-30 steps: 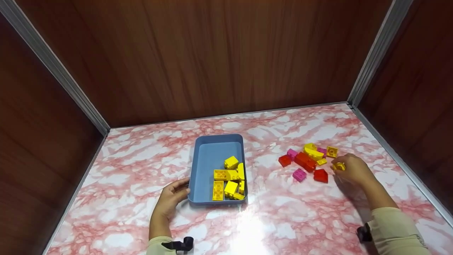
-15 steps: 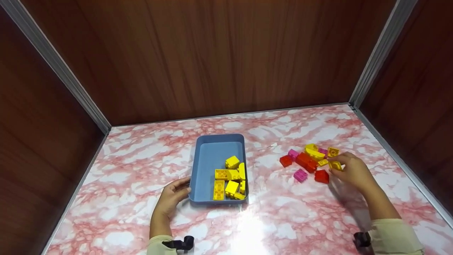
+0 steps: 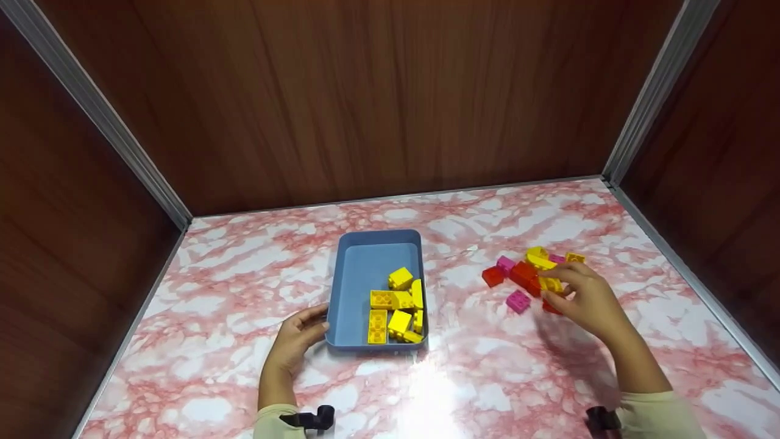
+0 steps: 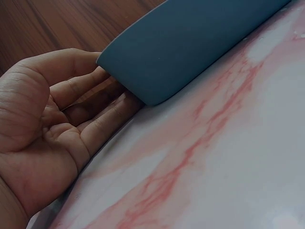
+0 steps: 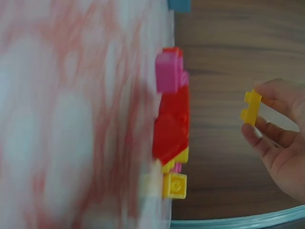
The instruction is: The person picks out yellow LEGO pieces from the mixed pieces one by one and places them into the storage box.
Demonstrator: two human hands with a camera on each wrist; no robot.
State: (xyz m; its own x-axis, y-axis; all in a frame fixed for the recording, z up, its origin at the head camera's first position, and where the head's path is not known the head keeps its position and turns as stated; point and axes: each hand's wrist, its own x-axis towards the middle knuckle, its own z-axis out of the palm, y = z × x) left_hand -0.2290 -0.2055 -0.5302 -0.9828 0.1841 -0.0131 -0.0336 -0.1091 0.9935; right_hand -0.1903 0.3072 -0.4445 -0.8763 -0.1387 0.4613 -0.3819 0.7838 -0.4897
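Observation:
A blue-grey tray (image 3: 356, 268) lies on the table with several yellow toy bricks (image 3: 399, 322) in its right side and near corner. My left hand (image 3: 295, 335) rests at its left wall, thumb tip at the rim and the other fingertips against the outside, as the left wrist view shows of the tray corner (image 4: 157, 57). To the right, my right hand (image 3: 585, 299) pinches a small yellow brick (image 5: 252, 107) between thumb and fingertips, held up above the table. Below and beyond it lies a loose pile with red bricks (image 3: 524, 277), a pink brick (image 3: 518, 301) and yellow bricks (image 3: 539, 259).
A pink-and-white marbled table (image 3: 231, 292) carries everything. Dark wood-grain panels (image 3: 390, 103) with grey metal edging (image 3: 646, 91) enclose it at the back and both sides. Another red brick (image 3: 493, 277) lies at the pile's left edge.
My right hand has moved left over the pile with the yellow brick, which it has lifted from the pile's right side. The left hand and the tray have stayed in place.

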